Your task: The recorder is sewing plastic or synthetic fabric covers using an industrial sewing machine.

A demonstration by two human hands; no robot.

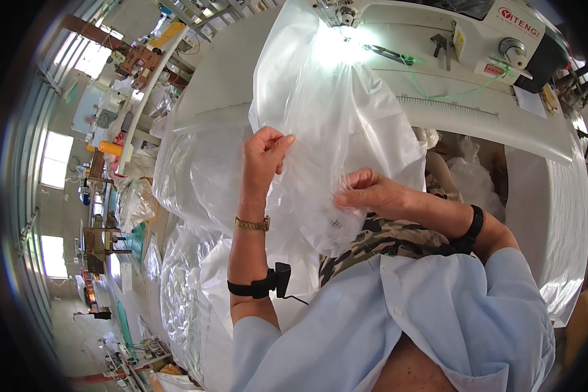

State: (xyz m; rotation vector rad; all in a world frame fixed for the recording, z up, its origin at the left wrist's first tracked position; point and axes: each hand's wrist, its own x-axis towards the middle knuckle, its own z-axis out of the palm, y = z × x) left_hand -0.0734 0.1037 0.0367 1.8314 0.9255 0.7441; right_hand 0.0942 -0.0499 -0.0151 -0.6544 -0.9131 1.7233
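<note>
A large translucent white plastic sheet hangs from under the lit sewing machine head over the table's near edge and down to my lap. My left hand is closed at the sheet's left side, its thumb and fingers pinching the film. Lower and to the right, my right hand pinches a gathered, creased part of the same sheet between thumb and fingers. Small dark marks show through the film below my right hand. Right of the bright light, thread snips lie on the table, with green thread beside them.
The pale sewing table carries a ruler strip along its near part. The machine's handwheel stands at the right. More crumpled clear film is heaped at my left; a bundled white plastic piece lies below the table at right.
</note>
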